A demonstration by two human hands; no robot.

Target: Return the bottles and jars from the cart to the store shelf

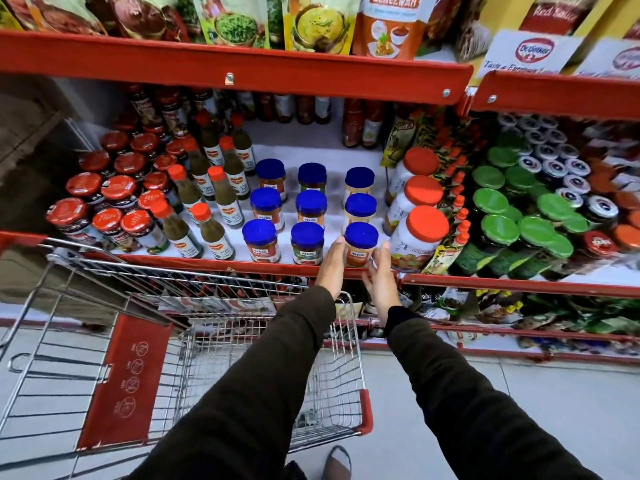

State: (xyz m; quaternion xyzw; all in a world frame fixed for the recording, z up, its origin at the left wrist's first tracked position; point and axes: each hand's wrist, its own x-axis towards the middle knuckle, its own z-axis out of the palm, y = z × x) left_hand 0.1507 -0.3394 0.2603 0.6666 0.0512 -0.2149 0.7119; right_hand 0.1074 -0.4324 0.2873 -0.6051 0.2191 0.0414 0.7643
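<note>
Head view: As I stood the blue-lidded jar (361, 244) at the shelf (221, 263) front edge, both palms flanked it.
Left hand (331, 263): fingers straight and loose, flat by the jar's side, steadying.
Right hand (381, 277): fingers spread, just beside the jar, gripping nothing.
Cart (341, 372): below my sleeves, apparently empty.

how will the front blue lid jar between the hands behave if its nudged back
The blue-lid jar looks rigid and upright on a flat base, so it should slide rather than roll. It is taller than wide, so a high push might tip it. Another jar close behind may block it.
</note>
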